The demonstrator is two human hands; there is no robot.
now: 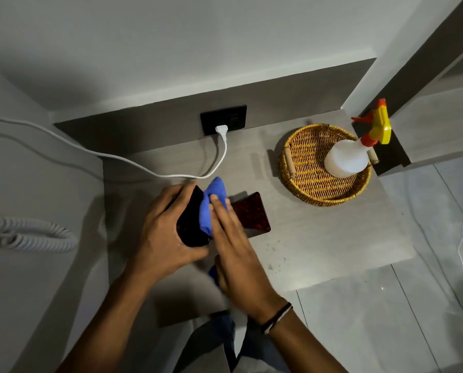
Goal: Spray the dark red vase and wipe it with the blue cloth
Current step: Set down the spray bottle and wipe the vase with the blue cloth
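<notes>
The dark red vase [191, 222] looks almost black and is held above the grey table [319, 238], my left hand [163, 232] wrapped around its left side. My right hand [233, 246] presses the blue cloth [211, 203] against the vase's right side, fingers flat on the cloth. A corner of the cloth shows below my right palm. The white spray bottle [346, 157], with a yellow and red trigger head, stands in the wicker basket [314, 184] at the back right, away from both hands.
A dark red speckled tray [252, 214] lies on the table just right of the vase. A white cable [133, 162] runs from a wall socket [223, 119] across the table's back. A coiled cord [31, 235] lies at the left. Tiled floor is on the right.
</notes>
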